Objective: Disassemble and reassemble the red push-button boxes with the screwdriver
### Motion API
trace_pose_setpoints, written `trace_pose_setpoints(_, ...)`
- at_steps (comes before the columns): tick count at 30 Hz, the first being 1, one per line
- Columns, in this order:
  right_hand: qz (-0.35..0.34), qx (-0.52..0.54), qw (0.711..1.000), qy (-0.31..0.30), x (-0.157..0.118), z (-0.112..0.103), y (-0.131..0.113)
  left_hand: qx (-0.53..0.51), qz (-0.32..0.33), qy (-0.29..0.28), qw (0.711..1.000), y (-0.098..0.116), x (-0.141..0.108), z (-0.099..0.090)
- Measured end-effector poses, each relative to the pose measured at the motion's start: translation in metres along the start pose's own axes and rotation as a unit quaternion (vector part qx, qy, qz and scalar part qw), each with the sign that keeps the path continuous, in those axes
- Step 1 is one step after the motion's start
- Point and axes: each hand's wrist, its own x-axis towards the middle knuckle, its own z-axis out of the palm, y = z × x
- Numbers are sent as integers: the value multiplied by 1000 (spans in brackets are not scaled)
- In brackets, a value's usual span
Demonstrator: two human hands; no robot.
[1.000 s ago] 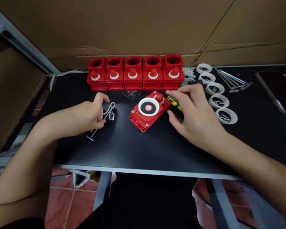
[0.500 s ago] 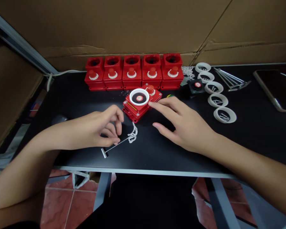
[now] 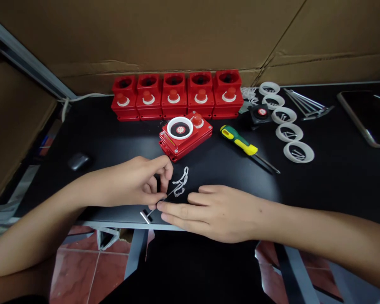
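Note:
A small T-shaped metal hammer [image 3: 145, 217] with a thin rod lies slantwise near the front edge of the black table. A looped white cord [image 3: 181, 181] trails at the rod's far end. My left hand [image 3: 145, 181] has curled fingers, its thumb and fingertips closed on the rod. From the right, my right hand [image 3: 212, 211] brings its thumb and index finger together at the rod near the hammer's head; its other fingers are bent. Just beyond my hands sits a red alarm box [image 3: 186, 141] with a white ring [image 3: 190, 131] and a red knob.
Several red boxes [image 3: 174, 101] stand in a row at the back. A green-and-yellow screwdriver [image 3: 240, 141] lies to the right, near white rings [image 3: 299, 152] holding screws. Metal hammers [image 3: 307, 103], a black part [image 3: 259, 115], a phone [image 3: 367, 116] and a dark object [image 3: 78, 161] lie around.
My right hand has left the red box and come down to the hammer, uncovering the screwdriver. My left hand has shifted slightly right and nearer, the hammer and cord moving with it.

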Motion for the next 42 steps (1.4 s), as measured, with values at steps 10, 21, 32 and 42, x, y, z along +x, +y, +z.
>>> trace_pose_setpoints(10,19,3,999,46,-3,-5,2,78,118,86,986,7,14,11)
trace_pose_setpoints(21,116,13,991,70,-31,-40,55,341,260,245,870,-8,14,-8)
trace_pose_setpoints(32,324,17,946,3,-43,-31,55,462,225,250,821,-35,24,-47)
trace_pose_setpoints(42,329,55,942,-31,-34,-13,69,415,211,288,837,-29,19,-26)
